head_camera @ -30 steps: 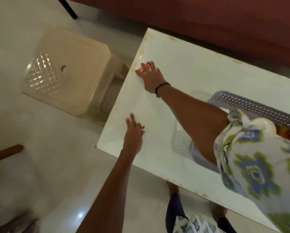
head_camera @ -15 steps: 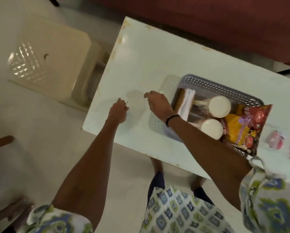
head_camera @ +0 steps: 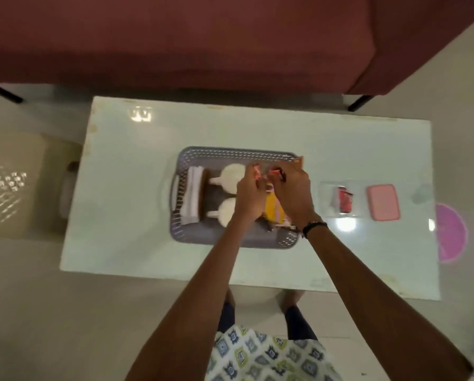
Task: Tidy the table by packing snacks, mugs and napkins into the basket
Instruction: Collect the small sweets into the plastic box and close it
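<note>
From the head camera, both my hands hang over the right half of the grey basket [head_camera: 231, 155], which sits in the middle of the pale table [head_camera: 126, 166]. My left hand [head_camera: 251, 198] has its fingers curled, pinching a small red wrapped snack [head_camera: 256, 171] at the fingertips; my right hand [head_camera: 293, 192] pinches another red wrapper [head_camera: 276, 171] the same way. I judge I carry them this lightly because they are tiny and only need letting go over a free gap, and I hold them above the snack end so they land with their own kind.

Inside the basket, a stack of white napkins [head_camera: 193, 193] stands along the left wall beside something brown that I cannot identify. Two white mugs [head_camera: 229, 176] lie next to it, one behind the other, handles pointing left. To their right, mostly under my hands, is a yellow snack packet [head_camera: 274, 213]; an orange packet corner pokes up at the far right rim.

Right of the basket, apart from it, a clear tub [head_camera: 352, 213] holds more red-wrapped pieces, and a pink lid [head_camera: 383, 202] lies just beside it. Those look like what is left to sort out, though the frame does not settle whether they go in.
</note>
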### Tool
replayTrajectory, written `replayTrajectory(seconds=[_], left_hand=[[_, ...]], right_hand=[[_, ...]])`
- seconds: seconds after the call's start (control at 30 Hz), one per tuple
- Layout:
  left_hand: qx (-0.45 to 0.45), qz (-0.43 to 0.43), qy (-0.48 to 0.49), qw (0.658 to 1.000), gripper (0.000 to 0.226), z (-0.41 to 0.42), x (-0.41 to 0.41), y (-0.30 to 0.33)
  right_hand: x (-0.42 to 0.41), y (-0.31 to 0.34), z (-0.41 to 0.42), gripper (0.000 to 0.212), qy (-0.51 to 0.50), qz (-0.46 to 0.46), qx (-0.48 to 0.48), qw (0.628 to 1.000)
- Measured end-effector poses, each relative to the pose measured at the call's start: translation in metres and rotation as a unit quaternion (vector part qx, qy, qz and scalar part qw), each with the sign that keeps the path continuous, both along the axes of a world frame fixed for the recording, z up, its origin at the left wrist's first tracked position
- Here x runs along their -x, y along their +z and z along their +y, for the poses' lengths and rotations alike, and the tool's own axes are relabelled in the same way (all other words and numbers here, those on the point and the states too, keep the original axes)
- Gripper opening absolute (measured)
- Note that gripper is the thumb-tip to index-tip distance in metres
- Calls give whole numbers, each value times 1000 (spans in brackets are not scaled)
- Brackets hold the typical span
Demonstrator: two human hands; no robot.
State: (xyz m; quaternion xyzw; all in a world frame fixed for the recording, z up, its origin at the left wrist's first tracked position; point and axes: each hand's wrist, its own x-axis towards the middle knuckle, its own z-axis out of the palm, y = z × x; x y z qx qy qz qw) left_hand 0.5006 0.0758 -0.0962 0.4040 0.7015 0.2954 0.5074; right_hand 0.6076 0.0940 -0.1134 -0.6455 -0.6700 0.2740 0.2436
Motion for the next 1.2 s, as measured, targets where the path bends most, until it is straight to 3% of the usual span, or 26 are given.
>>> replayTrajectory(seconds=[0.2,0.4,0.53,0.67,0.73,0.87,1.0,1.2], left_hand=[[75,-111,-52,990,28,-1,-136,-19],[118,-43,-77,989,33,2,-208,-34],[107,-11,-41,993,36,3,-221,-41],[94,20,-32,995,36,-2,-221,-47],[104,19,-36,994,38,-4,-220,-49],[120,13,-52,991,43,-1,-220,-57],[141,20,-56,988,48,4,-218,-70],[157,20,-60,986,50,4,-215,-79]], right_hand=[[-137,-3,-11,12,-121,20,12,992],[-211,-20,-19,11,-199,36,39,979],[-225,-30,-21,13,-194,55,70,977],[-228,-43,-19,27,-74,81,135,985],[-235,-51,-20,39,-85,62,162,981],[-265,-80,-18,51,-203,-29,179,962],[-281,-108,-16,87,-201,-121,235,943],[-279,-111,-10,83,-191,-154,224,943]])
